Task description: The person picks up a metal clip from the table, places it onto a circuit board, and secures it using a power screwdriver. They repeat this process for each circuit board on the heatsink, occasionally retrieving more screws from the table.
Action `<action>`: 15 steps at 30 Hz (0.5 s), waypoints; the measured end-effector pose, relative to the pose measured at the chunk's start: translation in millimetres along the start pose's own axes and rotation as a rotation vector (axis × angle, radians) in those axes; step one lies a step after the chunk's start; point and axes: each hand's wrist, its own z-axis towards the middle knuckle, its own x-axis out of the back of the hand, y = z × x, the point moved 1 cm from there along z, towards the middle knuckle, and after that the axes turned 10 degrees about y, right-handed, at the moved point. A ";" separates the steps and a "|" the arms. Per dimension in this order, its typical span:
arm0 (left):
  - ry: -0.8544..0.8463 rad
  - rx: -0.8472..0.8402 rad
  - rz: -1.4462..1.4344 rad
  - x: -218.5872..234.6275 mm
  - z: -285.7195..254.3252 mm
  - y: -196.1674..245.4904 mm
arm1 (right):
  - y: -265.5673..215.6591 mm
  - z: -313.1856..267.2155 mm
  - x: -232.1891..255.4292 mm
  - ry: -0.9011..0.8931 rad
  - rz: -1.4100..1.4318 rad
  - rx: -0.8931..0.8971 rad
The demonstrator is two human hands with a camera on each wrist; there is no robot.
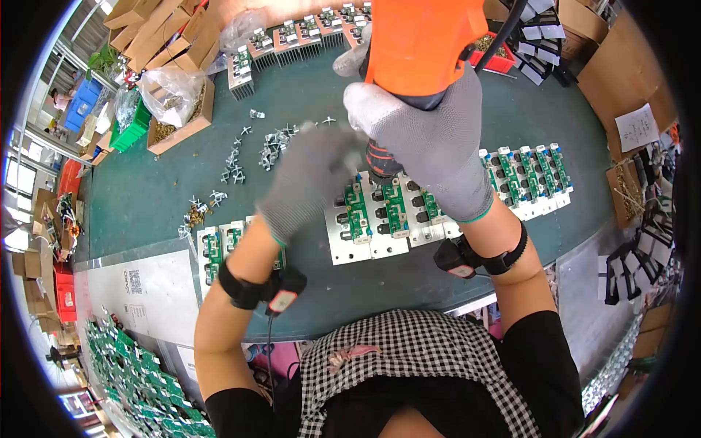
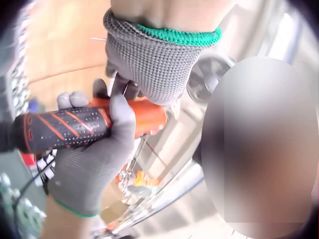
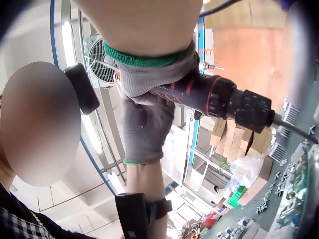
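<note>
from the head view, the right hand (image 1: 431, 139) is clenched around the grip of the orange electric screwdriver (image 1: 416, 44), which stands nearly upright over the row of green circuit boards on metal plates (image 1: 380, 215) on the green desk (image 1: 146, 190). the left hand (image 1: 310, 182) is blurred here; it seems to be lifted close beside the tool's lower end, just above the boards, but i cannot tell from this view if it holds anything. loose small metal clips (image 1: 274, 142) lie scattered behind it, and a cardboard box of screws (image 1: 179, 102) stands further back. to do this step well, i think the tool should stay straight over the screw and the board should be kept from sliding, with the pressure gentle.

in the left wrist view, the right hand (image 2: 94, 164) wraps the black and orange handle (image 2: 89, 127) firmly. the left hand (image 2: 149, 64) comes from above with its fingers curled down onto the orange part of the handle, so both hands touch the tool and the tool lies directly under the left palm.

in the right wrist view, the screwdriver (image 3: 219, 99) points to the right, its black chuck (image 3: 254, 110) and thin bit (image 3: 296, 130) reaching toward the desk (image 3: 311, 99). the left hand (image 3: 147, 124) hangs just below the tool's body, touching it.
</note>
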 end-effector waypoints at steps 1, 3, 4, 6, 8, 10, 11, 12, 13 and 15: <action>0.000 0.029 -0.020 -16.2 -13.4 5.6 | 1.4 2.1 -1.1 0.007 0.013 0.061; -0.045 0.102 -0.045 -29.9 -21.0 18.2 | 3.8 1.2 -1.5 0.008 0.020 0.090; -0.081 0.143 -0.046 -31.7 -20.8 20.0 | 2.8 1.7 -1.8 -0.003 0.016 0.068; -0.151 0.210 -0.057 -32.7 -20.9 22.6 | 7.7 2.1 -0.7 -0.061 0.082 0.124; -0.215 0.250 -0.070 -32.8 -18.3 22.6 | 9.4 4.5 0.0 -0.080 0.094 0.147; -0.191 0.255 -0.116 -32.2 -17.7 21.4 | 7.3 5.5 -0.4 -0.072 0.082 0.136; -0.183 0.259 -0.143 -32.6 -18.7 21.8 | 6.6 5.8 -0.4 -0.069 0.070 0.124; -0.197 0.284 -0.147 -31.6 -18.4 23.3 | 5.0 6.0 0.2 -0.074 0.065 0.104; -0.209 0.309 -0.152 -29.0 -16.9 25.7 | 2.7 5.4 1.2 -0.078 0.061 0.084; -0.223 0.330 -0.161 -27.9 -16.4 27.2 | -1.1 6.4 3.1 -0.090 0.057 0.043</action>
